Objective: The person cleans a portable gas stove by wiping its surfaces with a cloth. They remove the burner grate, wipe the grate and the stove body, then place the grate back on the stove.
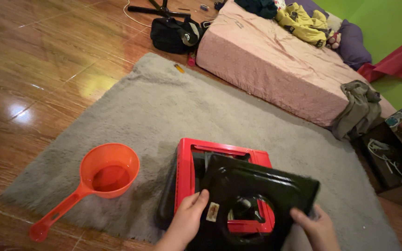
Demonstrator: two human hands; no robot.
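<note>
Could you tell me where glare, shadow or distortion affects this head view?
Head view: bright glare patches on the wood floor at left; the black panel between both hands is dim, detail lost; wide-angle lens bends the rug and mattress edges.

Home bedroom: low mattress with pink cover up and right of the hands, clothes and pillows piled on it, shaggy grey rug under the hands on glossy wood floor, black bag far ahead, green wall, open suitcase to the right
</note>
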